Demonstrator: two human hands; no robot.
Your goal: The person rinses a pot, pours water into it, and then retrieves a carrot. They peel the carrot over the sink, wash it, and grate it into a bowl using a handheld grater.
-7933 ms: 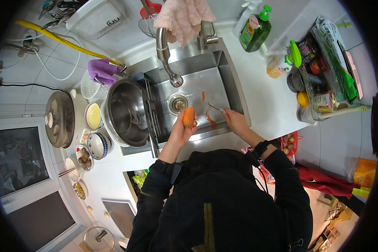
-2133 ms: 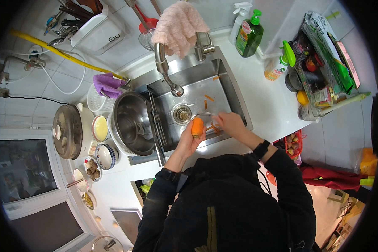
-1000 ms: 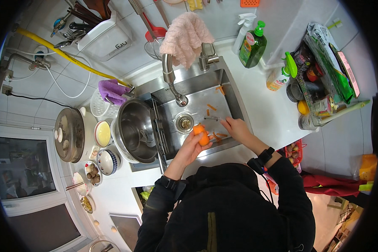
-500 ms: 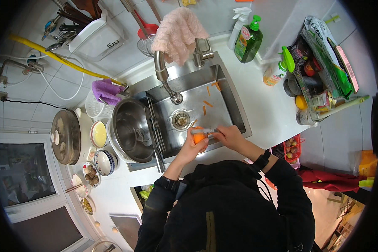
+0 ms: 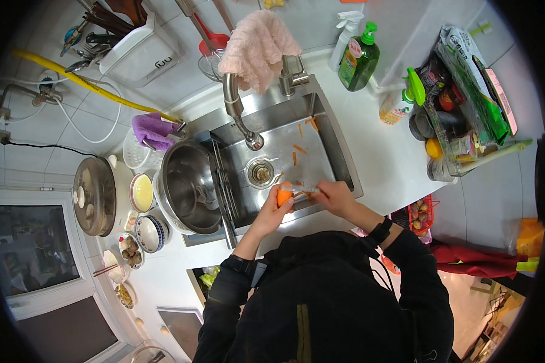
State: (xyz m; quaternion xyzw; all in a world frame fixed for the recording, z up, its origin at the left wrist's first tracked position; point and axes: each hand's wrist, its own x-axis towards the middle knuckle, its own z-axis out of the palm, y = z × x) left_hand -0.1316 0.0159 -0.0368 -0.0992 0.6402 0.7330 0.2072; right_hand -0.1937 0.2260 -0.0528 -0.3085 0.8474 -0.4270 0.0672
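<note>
My left hand [image 5: 272, 212] grips an orange carrot [image 5: 284, 195] over the near edge of a steel sink [image 5: 339, 154]. My right hand [image 5: 336, 198] holds a pale peeler [image 5: 301, 190] whose blade lies against the carrot. Several orange peel strips [image 5: 298, 149] lie on the sink floor around the drain [image 5: 261, 173]. A curved steel tap [image 5: 235, 112] arches over the basin.
A large steel bowl [image 5: 191, 184] sits left of the sink, with small dishes [image 5: 144, 227] and a lidded pot [image 5: 94, 196] beyond it. A pink cloth [image 5: 257, 48] hangs on the tap mount. A green soap bottle [image 5: 358, 57] and a crowded rack [image 5: 466, 103] stand at the right.
Both hands with the carrot have drawn back from the drain toward the sink's near edge. More peel strips lie in the basin than at the start.
</note>
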